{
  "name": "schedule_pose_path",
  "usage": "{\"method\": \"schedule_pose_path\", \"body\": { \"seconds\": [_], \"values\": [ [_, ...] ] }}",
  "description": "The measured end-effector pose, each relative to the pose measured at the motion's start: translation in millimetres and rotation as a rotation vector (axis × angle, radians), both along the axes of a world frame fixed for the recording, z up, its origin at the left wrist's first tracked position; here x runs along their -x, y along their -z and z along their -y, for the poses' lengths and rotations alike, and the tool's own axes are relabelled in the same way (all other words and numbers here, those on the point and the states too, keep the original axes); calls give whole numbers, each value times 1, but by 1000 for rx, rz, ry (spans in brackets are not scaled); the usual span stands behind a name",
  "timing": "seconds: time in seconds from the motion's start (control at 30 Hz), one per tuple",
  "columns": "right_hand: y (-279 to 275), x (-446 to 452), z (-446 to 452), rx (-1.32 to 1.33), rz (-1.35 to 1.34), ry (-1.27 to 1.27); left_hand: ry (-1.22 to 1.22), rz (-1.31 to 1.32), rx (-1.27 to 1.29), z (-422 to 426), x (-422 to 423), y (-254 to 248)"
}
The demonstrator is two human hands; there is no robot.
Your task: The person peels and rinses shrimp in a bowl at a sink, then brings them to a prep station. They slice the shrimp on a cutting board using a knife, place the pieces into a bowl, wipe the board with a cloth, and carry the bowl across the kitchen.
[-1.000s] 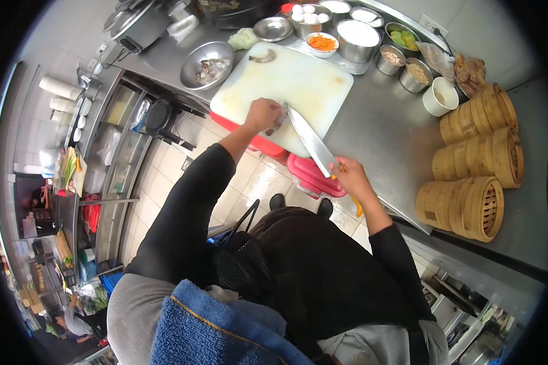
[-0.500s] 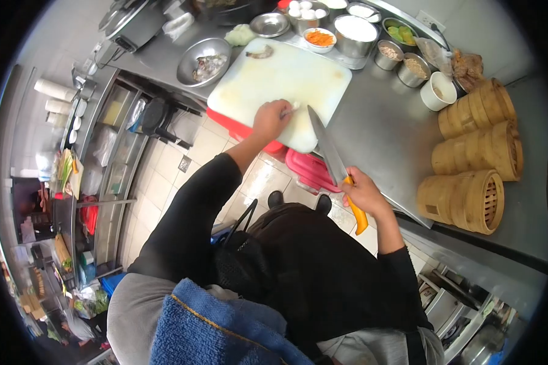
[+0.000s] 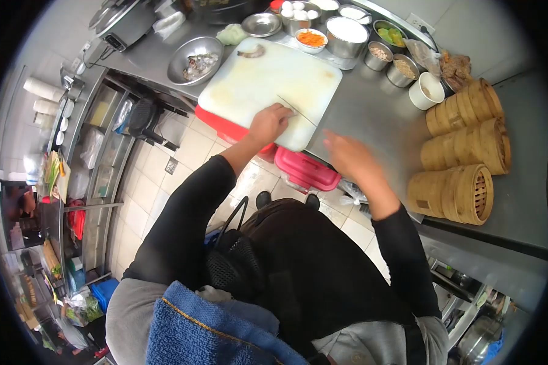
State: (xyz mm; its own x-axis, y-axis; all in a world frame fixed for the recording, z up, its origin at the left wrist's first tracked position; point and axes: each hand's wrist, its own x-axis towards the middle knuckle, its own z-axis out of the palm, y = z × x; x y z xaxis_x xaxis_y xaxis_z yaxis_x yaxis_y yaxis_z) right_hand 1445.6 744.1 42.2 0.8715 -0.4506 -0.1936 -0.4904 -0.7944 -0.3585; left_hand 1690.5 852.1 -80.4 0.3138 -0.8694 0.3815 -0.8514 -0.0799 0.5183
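On the white cutting board (image 3: 256,82), my left hand (image 3: 270,125) has its fingers pressed together over a small pale piece that looks like shrimp (image 3: 294,113). A kitchen knife (image 3: 299,111) shows as a thin dark line, its blade edge-on over the board beside those fingertips. My right hand (image 3: 350,157), smeared by motion, is closed at the near end of that line; the handle is hidden in it. Another shrimp (image 3: 251,52) lies at the board's far edge. Left of the board, a steel bowl (image 3: 178,66) contains more shrimp.
Behind the board stand a steel plate (image 3: 262,24), a bowl of orange shreds (image 3: 311,40) and several steel containers (image 3: 347,38). Bamboo steamers (image 3: 450,193) line the right of the counter. Below the near edge is a pink lidded bin (image 3: 307,170).
My right hand has moved up and left toward the board. The knife has turned from showing its broad side to edge-on, its blade now across the board near my left fingers.
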Motion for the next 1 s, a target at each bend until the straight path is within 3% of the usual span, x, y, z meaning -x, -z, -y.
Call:
{"method": "schedule_pose_path", "body": {
  "seconds": [0.1, 0.2, 0.27, 0.4, 0.57, 0.7, 0.8, 0.87, 1.0],
  "values": [
    [1, -11, -1, 2, 91, -21, -11, -41, 20, -3, -2, 1],
    [-14, 0, -13, 48, -31, -12, -14, -52, 95, -8, 3, -3],
    [-4, -10, -17, 46, -8, -28, -38, -186, -13, -7, 6, -3],
    [-13, -21, -14, 3, -24, -6, -58, -116, 76, -9, 4, 0],
    [4, -22, -19, -2, -37, -20, -74, -150, 117, -12, 5, 11],
    [-13, -21, -19, 17, -2, -32, -112, -230, 138, -14, 3, 15],
    [-19, -17, -25, -5, -181, 4, -126, -209, 109, -19, 8, 16],
    [5, -29, -21, 7, 6, -42, -116, -236, 133, -18, 6, 16],
    [-10, -17, -18, 13, 45, -66, -146, -184, 142, -24, 7, 14]
  ]
}}
